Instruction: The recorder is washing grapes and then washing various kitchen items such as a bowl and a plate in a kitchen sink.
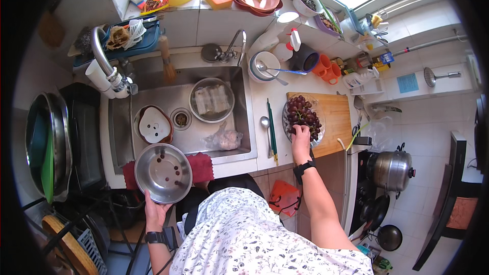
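My left hand (pixel 156 214) holds a stainless steel bowl (pixel 153 183) from below at the sink's front edge; several loose grapes (pixel 176 173) lie inside it. My right hand (pixel 301 137) reaches down to a bunch of dark red grapes (pixel 301 109) in a clear glass bowl (pixel 284 126). Its fingertips touch the near left side of the bunch; whether they grip a grape cannot be told. The glass bowl rests partly on a wooden cutting board (pixel 334 122). A dark red cloth (pixel 200 168) hangs over the sink's front edge, partly hidden by the steel bowl.
The steel sink (pixel 198 151) holds a round container (pixel 212 99), a bear-shaped dish (pixel 154 125) and a plastic bag (pixel 227 138). A spoon (pixel 265 123) and green chopsticks (pixel 271 130) lie right of the sink. Behind them stand nested bowls (pixel 263 67). A steel pot (pixel 389 171) is at the right.
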Available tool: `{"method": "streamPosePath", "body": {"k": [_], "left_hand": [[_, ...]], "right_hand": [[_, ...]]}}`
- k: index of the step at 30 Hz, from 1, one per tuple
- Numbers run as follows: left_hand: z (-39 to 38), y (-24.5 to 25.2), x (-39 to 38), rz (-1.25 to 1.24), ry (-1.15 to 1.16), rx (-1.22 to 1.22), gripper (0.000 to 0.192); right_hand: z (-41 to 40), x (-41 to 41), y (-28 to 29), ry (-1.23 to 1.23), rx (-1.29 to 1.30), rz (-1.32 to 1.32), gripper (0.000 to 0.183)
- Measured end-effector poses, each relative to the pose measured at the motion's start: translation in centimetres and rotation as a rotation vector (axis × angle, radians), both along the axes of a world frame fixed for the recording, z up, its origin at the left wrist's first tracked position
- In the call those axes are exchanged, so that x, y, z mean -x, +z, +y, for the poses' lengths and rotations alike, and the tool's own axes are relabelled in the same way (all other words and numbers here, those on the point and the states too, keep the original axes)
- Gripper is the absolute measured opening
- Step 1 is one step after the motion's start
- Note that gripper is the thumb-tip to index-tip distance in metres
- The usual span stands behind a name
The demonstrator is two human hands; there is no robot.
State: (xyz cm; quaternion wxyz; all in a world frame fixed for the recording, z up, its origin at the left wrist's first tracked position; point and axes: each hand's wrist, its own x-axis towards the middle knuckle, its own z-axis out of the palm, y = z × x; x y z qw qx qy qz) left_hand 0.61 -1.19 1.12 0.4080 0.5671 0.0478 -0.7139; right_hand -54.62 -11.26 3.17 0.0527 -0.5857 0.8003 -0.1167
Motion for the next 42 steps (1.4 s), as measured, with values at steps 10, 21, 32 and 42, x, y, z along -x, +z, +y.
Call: {"method": "streamPosePath", "body": {"k": [10,21,32,42], "left_hand": [[1.0,0.2,-0.5,0.023,-0.007,0.061,0.070],[1.4,-1.3,-0.6,0.015,0.010,0.085,0.069],[0.0,0.6,0.3,-0.007,0.028,0.020,0.067],[0.7,-0.5,0.0,0.027,-0.013,0.031,0.066]], "right_hand": [[0.7,-0.6,-1.4,0.049,0.181,0.073,0.047],[1.5,-0.9,-1.4,0.177,0.016,0.305,0.033],[3.3,4.3,-2.5,-0.030,-0.007,0.507,0.010],[4.4,10.8,-2.3,-0.319,-0.255,0.601,0.011]]}}
